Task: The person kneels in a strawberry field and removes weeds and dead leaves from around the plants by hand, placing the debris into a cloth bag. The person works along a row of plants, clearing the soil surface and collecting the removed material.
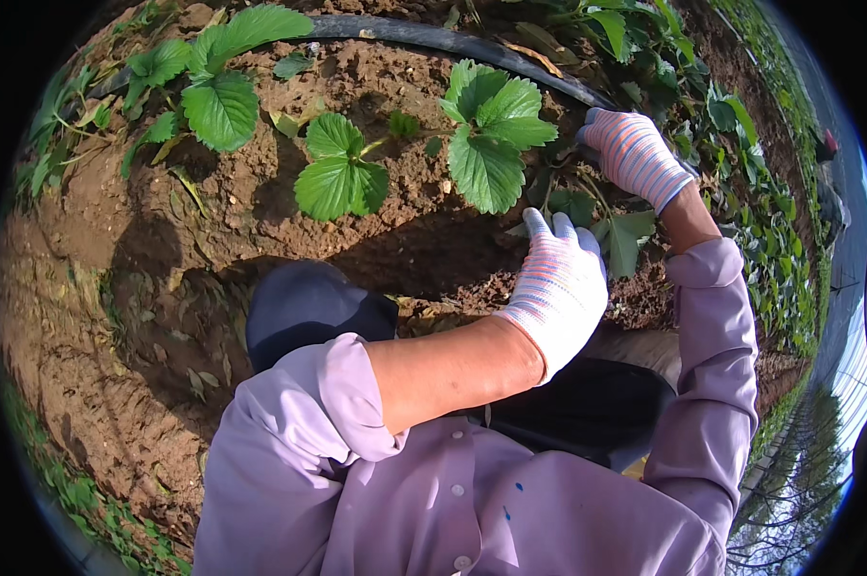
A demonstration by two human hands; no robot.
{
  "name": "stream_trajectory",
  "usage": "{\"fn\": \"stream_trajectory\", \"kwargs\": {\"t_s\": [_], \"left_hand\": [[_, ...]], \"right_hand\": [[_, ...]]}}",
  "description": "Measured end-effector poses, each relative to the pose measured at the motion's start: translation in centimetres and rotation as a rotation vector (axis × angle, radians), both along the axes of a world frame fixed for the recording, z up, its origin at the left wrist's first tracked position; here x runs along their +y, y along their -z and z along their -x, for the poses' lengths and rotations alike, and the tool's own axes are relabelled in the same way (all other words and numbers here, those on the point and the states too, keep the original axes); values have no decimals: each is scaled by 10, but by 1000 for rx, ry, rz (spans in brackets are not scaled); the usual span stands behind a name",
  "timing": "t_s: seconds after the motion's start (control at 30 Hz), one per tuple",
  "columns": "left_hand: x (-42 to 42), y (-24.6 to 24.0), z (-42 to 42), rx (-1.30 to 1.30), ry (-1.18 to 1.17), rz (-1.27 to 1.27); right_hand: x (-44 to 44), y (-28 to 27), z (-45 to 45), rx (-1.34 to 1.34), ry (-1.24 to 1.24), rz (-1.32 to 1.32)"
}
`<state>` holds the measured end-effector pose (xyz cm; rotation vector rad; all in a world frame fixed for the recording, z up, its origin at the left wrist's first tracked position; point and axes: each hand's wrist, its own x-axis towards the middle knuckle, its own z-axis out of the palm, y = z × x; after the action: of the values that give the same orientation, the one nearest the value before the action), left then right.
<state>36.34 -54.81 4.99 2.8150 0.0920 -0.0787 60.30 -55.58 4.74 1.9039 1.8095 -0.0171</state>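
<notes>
My left hand [563, 288], in a white knit glove with pink and blue stripes, reaches into the low leaves of a strawberry plant [622, 241]. Its fingertips touch the leaves and stems there; what lies under the palm is hidden. Farther forward and to the right, my right hand [638, 155], gloved alike, is curled over the line of a black irrigation hose [440, 39]. The undersides of its fingers are out of sight, so I cannot see what they hold. Just left of my hands stands a strawberry plant with broad, bright green leaves [487, 137].
More strawberry plants [221, 108] grow along the raised bed of brown soil [397, 79]. A furrow with dry leaves [188, 345] runs at the left. My bent knee [311, 302] is close to the bed. A dense planted row [771, 252] stretches along the right.
</notes>
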Motion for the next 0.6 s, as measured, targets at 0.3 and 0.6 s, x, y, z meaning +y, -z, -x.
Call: {"fn": "stream_trajectory", "kwargs": {"t_s": [0.3, 0.6], "left_hand": [[4, -13, -6, 79, 133, -108], [-6, -4, 4, -38, 101, -91]], "right_hand": [[34, -35, -7, 414, -233, -126], [20, 0, 30, 291, 246, -241]]}}
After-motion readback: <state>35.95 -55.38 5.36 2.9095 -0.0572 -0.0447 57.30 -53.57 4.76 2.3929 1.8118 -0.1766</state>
